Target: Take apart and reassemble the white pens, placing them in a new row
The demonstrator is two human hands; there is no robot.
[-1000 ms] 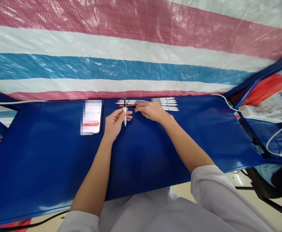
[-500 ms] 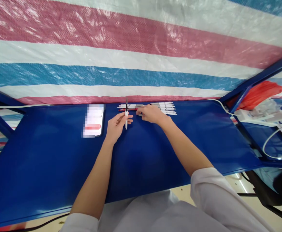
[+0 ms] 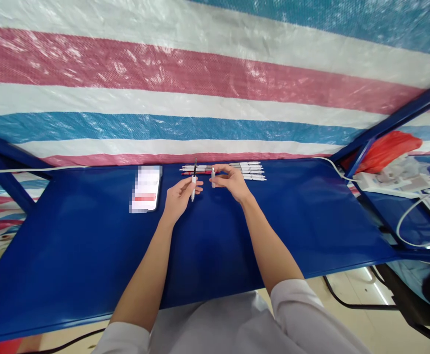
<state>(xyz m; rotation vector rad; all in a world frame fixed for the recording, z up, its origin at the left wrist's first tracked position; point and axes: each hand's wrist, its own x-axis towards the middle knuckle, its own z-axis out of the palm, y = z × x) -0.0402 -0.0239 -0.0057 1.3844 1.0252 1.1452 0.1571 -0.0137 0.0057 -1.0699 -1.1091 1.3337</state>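
Observation:
Between the thumb and fingers of my left hand is an opened pen, held upright. Its white rear half points toward me, and the dark refill sticks out bare toward the back. My right hand pinches a short whitish pen barrel, also upright, a small gap to the right of the opened pen. Behind both hands lies a row of several white pens, partly hidden by my right fingers. A red pen lies at the left end of that row.
A phone with a lit, blurred screen lies left of my hands on the blue table. Striped sheeting rises behind the table's back edge. At the right stand a white power strip, cables and a red plastic bag.
My right hand has lifted from beside the row of pens, turned, and now shows the pen barrel upright. My left hand keeps the opened pen nearly in place. The view has shifted slightly.

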